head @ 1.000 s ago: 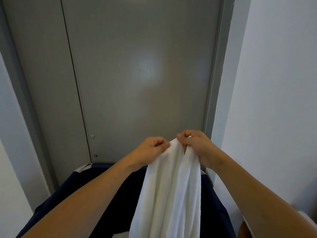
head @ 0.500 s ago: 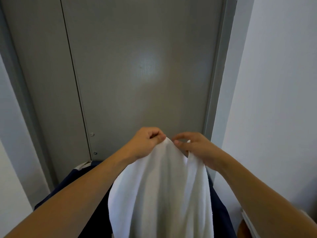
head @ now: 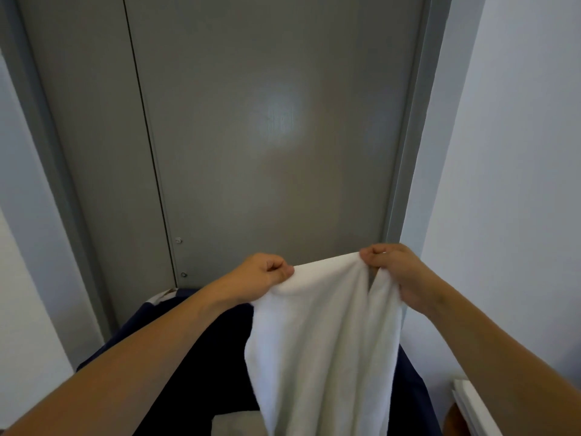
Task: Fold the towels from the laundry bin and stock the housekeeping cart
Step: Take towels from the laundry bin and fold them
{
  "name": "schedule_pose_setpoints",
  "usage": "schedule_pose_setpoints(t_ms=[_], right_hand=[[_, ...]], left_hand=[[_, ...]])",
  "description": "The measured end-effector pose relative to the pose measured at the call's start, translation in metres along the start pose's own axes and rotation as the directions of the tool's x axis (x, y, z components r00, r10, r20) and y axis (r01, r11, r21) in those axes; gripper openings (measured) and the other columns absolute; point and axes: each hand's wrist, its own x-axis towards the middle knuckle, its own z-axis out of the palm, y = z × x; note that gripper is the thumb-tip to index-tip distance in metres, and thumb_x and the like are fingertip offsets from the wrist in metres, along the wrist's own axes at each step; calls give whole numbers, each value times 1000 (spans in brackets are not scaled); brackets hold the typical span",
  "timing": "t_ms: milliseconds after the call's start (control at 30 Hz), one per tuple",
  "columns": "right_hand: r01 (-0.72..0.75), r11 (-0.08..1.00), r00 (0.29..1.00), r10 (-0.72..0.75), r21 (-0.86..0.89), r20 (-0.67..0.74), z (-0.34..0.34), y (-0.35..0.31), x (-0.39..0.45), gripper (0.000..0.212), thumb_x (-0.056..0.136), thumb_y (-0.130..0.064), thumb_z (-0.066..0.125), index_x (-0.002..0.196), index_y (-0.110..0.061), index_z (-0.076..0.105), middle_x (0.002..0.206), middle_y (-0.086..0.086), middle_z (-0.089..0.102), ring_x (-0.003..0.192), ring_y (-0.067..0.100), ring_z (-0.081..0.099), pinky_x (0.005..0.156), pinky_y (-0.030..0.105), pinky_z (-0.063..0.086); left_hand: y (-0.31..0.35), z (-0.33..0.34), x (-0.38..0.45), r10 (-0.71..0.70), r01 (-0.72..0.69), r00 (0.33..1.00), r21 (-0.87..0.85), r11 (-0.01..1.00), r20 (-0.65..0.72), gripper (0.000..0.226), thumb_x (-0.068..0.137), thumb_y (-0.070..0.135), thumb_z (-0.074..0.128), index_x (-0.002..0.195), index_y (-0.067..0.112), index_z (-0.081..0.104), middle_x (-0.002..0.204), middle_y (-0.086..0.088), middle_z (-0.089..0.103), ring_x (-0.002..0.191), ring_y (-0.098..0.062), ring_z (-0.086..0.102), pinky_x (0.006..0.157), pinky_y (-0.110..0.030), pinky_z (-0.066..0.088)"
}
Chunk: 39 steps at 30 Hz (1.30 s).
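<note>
light: dim, soft, even | glare: pale round sheen on the grey door (head: 279,118); no hard shadows | edges: door frame lines bow outward; focus slightly soft

White towel (head: 317,335); navy bin (head: 201,366); grey door (head: 267,136).

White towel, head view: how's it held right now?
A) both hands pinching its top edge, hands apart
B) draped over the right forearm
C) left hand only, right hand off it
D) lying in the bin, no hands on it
A: the left hand and right hand each pinch the top edge of the white towel, which hangs over the dark blue laundry bin.
</note>
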Motion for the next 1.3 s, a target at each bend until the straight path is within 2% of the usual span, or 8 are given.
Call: schedule_pose_setpoints(t_ms=[267, 367, 533, 767, 967, 1100, 1200, 1300], right_hand=[[-105, 992, 994, 103, -63, -33, -1, 37, 14, 25, 94, -15, 69, 74, -1, 73, 63, 10, 64, 60, 24, 62, 72, 36, 54], [-201, 979, 974, 205, 43, -102, 9, 51, 17, 29, 93, -27, 73, 77, -5, 78, 85, 13, 72, 81, 30, 67, 82, 43, 58], [-439, 831, 874, 484, 341, -54, 31, 87, 6, 39, 94, -36, 70, 87, 2, 73, 83, 16, 62, 71, 29, 58, 73, 44, 55], [-478, 751, 785, 598, 455, -163, 71, 159, -15, 35, 90, -39, 74, 92, -4, 76, 84, 10, 72, 74, 24, 66, 76, 41, 60], [-506, 717, 784, 614, 479, -92, 95, 214, -42, 24, 98, -20, 66, 108, 1, 66, 95, 16, 69, 79, 26, 65, 72, 39, 56], [-605, 614, 712, 703, 507, -2, 102, 243, -66, 20, 98, -14, 65, 101, 5, 70, 93, 17, 74, 84, 30, 72, 82, 44, 60], [-651, 553, 684, 725, 520, 85, 96, 252, -83, 16, 98, -3, 58, 97, 7, 71, 90, 20, 72, 78, 29, 70, 73, 41, 59], [-674, 545, 678, 725, 499, 123, 91, 262, -98, 25, 99, 5, 45, 106, 7, 69, 106, 27, 71, 95, 37, 68, 94, 49, 55]], left_hand=[[-13, -1, -3, -75, 54, 982, -120, 991, -173, 29, 97, 31, 68, 79, 7, 68, 73, 2, 56, 70, -12, 48, 66, -27, 37], [-7, 12, -3, -202, 150, 956, -239, 959, -211, 35, 94, 35, 72, 79, 4, 66, 73, -3, 56, 69, -16, 49, 63, -28, 38], [-11, 57, -11, -485, 407, 874, -507, 760, -26, 30, 90, 34, 78, 80, 7, 69, 77, -10, 71, 76, -28, 68, 69, -36, 55], [-54, 143, -34, -664, 551, 735, -695, 463, 140, 32, 87, 29, 81, 97, 0, 74, 92, -15, 71, 91, -33, 71, 81, -45, 63], [-77, 181, -53, -687, 626, 678, -694, 355, 261, 18, 92, 13, 75, 100, -3, 73, 98, -18, 76, 92, -29, 75, 64, -31, 59], [-97, 199, -77, -685, 663, 660, -667, 340, 307, 13, 94, 7, 70, 105, 2, 75, 101, -14, 78, 96, -26, 75, 67, -28, 59], [-116, 206, -94, -699, 687, 632, -660, 305, 334, 16, 91, -2, 70, 106, 3, 74, 102, -15, 78, 98, -26, 74, 73, -30, 61], [-136, 213, -112, -726, 697, 595, -671, 253, 343, 21, 87, -6, 73, 107, -1, 72, 99, -16, 78, 96, -28, 75, 71, -30, 61]])
